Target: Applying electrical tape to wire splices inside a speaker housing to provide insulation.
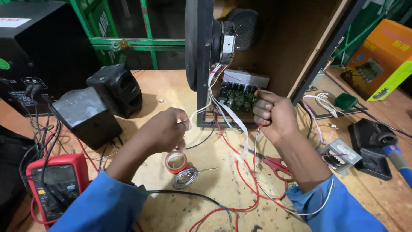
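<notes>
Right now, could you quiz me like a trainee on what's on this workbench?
1. True or false: the scissors have red handles.
2. What lies right beside the red tape roll: A) solder wire coil, B) a hammer, C) a cup?
3. Which hand is fisted around wires in front of the amplifier circuit board?

Key
1. True.
2. A.
3. The right hand; the left hand pinches the white ribbon cable.
</notes>
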